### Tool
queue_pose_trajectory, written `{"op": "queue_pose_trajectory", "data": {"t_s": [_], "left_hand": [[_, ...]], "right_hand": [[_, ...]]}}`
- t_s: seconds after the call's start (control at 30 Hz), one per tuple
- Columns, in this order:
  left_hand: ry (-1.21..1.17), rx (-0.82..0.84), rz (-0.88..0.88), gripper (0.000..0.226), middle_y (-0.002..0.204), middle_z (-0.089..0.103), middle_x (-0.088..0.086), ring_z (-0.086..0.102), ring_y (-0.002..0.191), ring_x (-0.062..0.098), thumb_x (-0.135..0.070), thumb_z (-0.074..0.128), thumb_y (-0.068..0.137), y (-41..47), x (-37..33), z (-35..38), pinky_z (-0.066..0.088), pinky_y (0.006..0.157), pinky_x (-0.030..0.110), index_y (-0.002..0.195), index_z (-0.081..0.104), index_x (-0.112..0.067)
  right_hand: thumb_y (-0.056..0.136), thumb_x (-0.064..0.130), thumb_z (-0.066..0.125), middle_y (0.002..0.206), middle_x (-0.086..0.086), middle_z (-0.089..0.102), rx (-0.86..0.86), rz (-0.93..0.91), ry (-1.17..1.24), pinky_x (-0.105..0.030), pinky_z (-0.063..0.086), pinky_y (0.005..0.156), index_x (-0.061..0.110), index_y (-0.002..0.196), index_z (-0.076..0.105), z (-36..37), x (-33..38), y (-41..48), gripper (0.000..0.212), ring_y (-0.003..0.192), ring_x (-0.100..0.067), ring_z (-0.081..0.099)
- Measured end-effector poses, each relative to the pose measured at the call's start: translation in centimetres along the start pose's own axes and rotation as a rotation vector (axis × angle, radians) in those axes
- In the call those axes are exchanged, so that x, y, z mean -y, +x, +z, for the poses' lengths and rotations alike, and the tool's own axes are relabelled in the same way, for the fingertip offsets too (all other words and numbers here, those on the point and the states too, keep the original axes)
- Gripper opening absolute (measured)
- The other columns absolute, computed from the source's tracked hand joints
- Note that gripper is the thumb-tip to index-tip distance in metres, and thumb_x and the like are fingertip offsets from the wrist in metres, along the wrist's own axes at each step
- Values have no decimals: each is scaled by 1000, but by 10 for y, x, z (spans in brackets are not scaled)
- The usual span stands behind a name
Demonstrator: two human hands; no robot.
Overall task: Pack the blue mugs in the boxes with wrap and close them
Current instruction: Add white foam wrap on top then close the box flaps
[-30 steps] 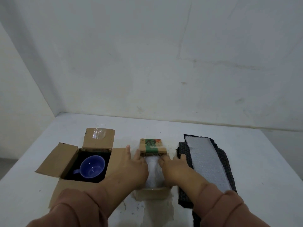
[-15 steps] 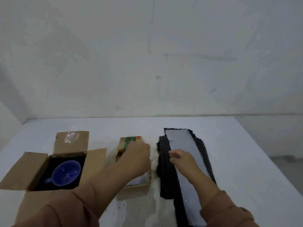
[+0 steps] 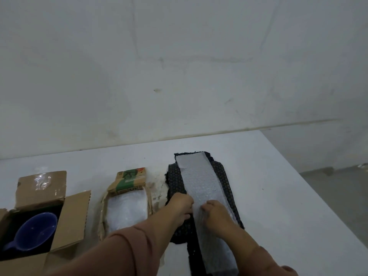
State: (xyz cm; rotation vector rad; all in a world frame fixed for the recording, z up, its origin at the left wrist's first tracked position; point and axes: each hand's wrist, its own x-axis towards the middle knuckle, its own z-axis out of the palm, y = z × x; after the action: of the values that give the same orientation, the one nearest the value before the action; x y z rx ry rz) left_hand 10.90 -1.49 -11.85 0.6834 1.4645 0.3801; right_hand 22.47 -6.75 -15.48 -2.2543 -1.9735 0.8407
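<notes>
A blue mug lies unwrapped inside an open cardboard box at the left. A smaller open box in the middle is filled with white bubble wrap. To its right a long white strip of bubble wrap lies on a dark mesh sheet. My left hand pinches the strip's left edge. My right hand presses on the strip and grips it just beside the left hand.
Everything rests on a white table against a pale wall. The table's right edge drops to a grey floor. Pink sleeves cover both of my forearms in the foreground.
Both hands left the middle box and moved right onto the bubble wrap strip. My view has swung right, so the boxes now sit further left.
</notes>
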Motion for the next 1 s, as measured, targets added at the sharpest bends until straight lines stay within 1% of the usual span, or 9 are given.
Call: {"op": "queue_pose_trajectory", "data": {"t_s": [0.13, 0.27, 0.37, 0.5, 0.57, 0.67, 0.73, 0.83, 1.0], "left_hand": [[26, 11, 63, 8, 77, 55, 10, 53, 69, 21, -8, 52, 90, 3, 2, 6, 46, 58, 28, 84, 55, -4], [321, 13, 207, 14, 83, 58, 13, 56, 77, 26, -15, 56, 90, 7, 5, 6, 42, 63, 27, 86, 59, -2], [336, -7, 347, 17, 71, 53, 12, 53, 66, 23, -5, 53, 85, 7, 1, 5, 37, 59, 24, 69, 55, -6], [298, 42, 505, 31, 57, 37, -1, 34, 45, 9, -8, 62, 78, -7, -18, -7, 27, 40, 19, 61, 37, -18], [285, 70, 573, 29, 62, 43, 2, 40, 50, 10, -8, 66, 75, -17, -28, -20, 32, 48, 22, 67, 40, -18], [166, 47, 655, 30, 86, 55, 9, 54, 73, 23, -4, 67, 76, -34, -41, -43, 44, 63, 41, 90, 44, -16], [62, 47, 697, 52, 96, 63, 10, 63, 83, 27, -1, 68, 76, -45, -48, -58, 53, 72, 43, 113, 42, -27], [134, -16, 800, 70, 87, 63, 2, 63, 84, 19, -6, 70, 77, -62, -58, -79, 51, 69, 28, 124, 34, -44], [274, -228, 979, 22, 87, 49, -8, 50, 79, 9, -17, 75, 75, -87, -67, -105, 40, 63, 20, 88, 61, -27]], "right_hand": [[88, 16, 51, 147, -11, 34, -22, -11, 9, -20, 26, 104, 13, 128, 54, 0, 0, 1, 40, 130, -21, 39], [92, 18, 48, 150, -11, 31, -3, -21, 26, -21, 25, 108, 13, 132, 51, 1, -2, 3, 40, 134, -21, 35], [92, 12, 45, 131, -16, 53, -78, 20, 132, -24, 37, 97, 5, 120, 59, -13, -3, 1, 32, 119, -24, 51], [79, 8, 57, 110, -6, 58, -355, 250, 649, -25, 48, 69, 18, 115, 54, -42, -13, 2, 38, 92, -23, 58], [77, 6, 60, 113, -9, 56, -273, 284, 1001, -33, 50, 71, 20, 113, 47, -57, -10, 3, 41, 94, -26, 59], [79, -5, 58, 110, -10, 58, -193, 125, 1232, -34, 49, 70, 22, 113, 47, -82, 7, 1, 45, 94, -26, 60], [80, -9, 56, 110, -7, 60, -203, -56, 1202, -31, 52, 72, 27, 116, 51, -97, 23, -4, 51, 96, -22, 61], [82, -4, 57, 100, 2, 60, -318, -168, 945, -23, 50, 78, 29, 121, 55, -117, 52, -13, 51, 92, -12, 60], [80, 5, 54, 88, 8, 63, -389, -241, 747, -26, 47, 65, 33, 87, 65, -143, 97, -25, 31, 78, -12, 59]]}}
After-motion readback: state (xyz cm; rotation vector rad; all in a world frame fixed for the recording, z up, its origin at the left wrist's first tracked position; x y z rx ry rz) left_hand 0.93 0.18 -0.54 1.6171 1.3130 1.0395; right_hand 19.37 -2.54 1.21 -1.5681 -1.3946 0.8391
